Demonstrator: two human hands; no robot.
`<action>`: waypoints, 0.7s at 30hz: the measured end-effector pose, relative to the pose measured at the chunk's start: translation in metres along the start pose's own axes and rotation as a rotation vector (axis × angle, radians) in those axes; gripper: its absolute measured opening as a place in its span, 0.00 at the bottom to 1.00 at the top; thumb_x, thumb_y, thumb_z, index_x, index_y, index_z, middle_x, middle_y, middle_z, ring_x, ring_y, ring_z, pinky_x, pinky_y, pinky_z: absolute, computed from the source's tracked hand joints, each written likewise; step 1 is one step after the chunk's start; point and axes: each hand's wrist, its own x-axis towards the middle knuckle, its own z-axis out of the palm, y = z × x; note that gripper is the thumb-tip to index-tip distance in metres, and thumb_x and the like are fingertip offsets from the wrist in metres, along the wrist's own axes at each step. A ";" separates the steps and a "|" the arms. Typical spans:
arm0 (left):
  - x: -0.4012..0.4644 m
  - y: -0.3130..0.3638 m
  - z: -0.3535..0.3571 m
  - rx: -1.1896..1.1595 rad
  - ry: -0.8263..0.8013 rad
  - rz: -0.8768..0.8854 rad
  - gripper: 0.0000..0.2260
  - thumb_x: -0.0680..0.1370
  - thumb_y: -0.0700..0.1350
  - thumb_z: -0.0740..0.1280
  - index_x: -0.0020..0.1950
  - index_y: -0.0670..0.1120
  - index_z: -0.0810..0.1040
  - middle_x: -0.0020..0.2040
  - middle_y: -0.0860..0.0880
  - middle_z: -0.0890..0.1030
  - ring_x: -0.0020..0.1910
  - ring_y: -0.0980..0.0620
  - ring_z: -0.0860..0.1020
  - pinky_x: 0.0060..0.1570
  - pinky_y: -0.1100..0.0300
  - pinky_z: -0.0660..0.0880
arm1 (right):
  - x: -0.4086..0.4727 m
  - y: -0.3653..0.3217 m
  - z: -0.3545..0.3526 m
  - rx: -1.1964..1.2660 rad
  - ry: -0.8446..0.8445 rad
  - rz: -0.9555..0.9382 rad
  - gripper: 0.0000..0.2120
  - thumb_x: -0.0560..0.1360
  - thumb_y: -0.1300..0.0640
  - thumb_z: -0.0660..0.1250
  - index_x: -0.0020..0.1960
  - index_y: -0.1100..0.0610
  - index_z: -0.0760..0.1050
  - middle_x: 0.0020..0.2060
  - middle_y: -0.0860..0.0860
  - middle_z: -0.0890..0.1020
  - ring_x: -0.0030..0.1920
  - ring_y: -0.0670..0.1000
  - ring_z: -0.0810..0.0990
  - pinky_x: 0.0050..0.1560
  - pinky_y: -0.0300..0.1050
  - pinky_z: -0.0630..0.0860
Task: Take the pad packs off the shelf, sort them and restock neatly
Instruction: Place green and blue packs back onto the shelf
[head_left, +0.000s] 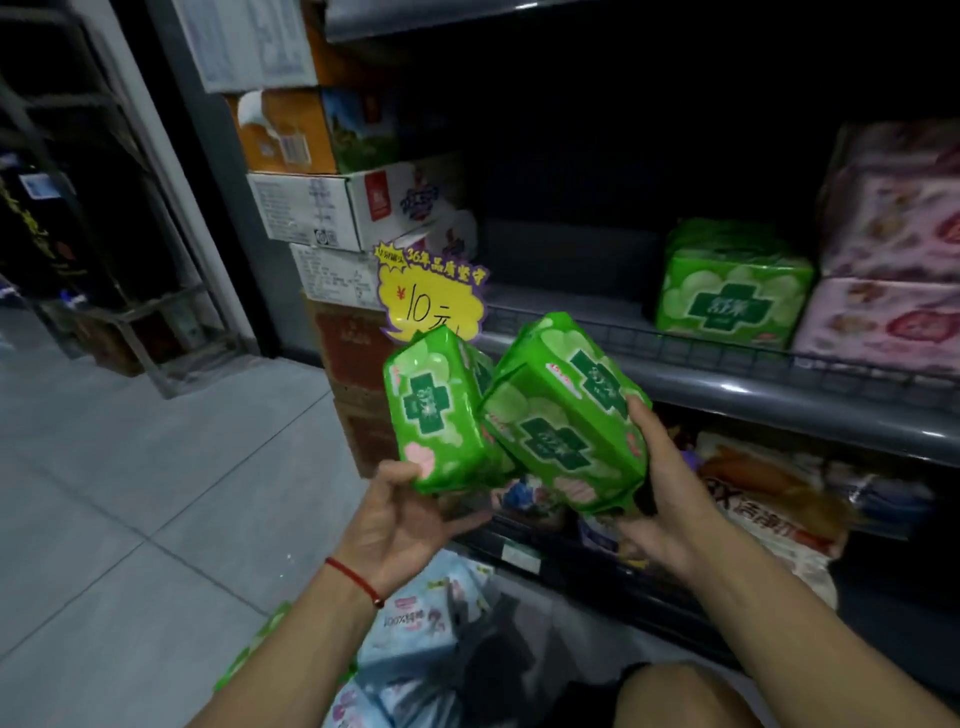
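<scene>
Your left hand (400, 514) grips one green pad pack (441, 410) by its bottom end, fingers curled round it. At two o'clock from it, your right hand (660, 488) clamps a second green pack (561, 415) along its side. They look light, soft and slick-wrapped, so hold them across the middle. Further off, at one o'clock, the stocked green packs (732, 288) sit on the shelf (753, 389).

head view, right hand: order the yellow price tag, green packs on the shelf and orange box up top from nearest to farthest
From the right hand:
1. Yellow price tag, up and to the left, at the shelf's front corner.
2. Green packs on the shelf, above, to the right, set back.
3. Orange box, high on the left stack.
The first two are close.
</scene>
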 end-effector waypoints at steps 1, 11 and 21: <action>0.004 -0.004 0.007 0.014 -0.040 0.014 0.50 0.59 0.41 0.81 0.78 0.40 0.64 0.74 0.31 0.68 0.72 0.28 0.67 0.70 0.25 0.59 | -0.003 -0.008 -0.004 0.011 0.000 0.012 0.22 0.78 0.38 0.66 0.61 0.53 0.82 0.53 0.56 0.87 0.50 0.58 0.88 0.48 0.58 0.84; 0.038 -0.027 0.081 0.385 -0.069 0.202 0.32 0.60 0.25 0.69 0.65 0.33 0.73 0.54 0.34 0.82 0.50 0.36 0.82 0.42 0.51 0.82 | -0.029 -0.028 -0.021 0.316 -0.128 0.086 0.37 0.70 0.34 0.74 0.69 0.58 0.78 0.62 0.67 0.81 0.64 0.74 0.77 0.56 0.89 0.63; 0.065 0.024 0.093 0.760 -0.020 0.076 0.31 0.71 0.69 0.69 0.66 0.51 0.80 0.64 0.47 0.82 0.60 0.49 0.81 0.60 0.46 0.77 | -0.046 -0.060 -0.050 -0.010 0.016 -0.215 0.20 0.77 0.39 0.64 0.57 0.50 0.86 0.57 0.57 0.86 0.55 0.61 0.86 0.61 0.71 0.76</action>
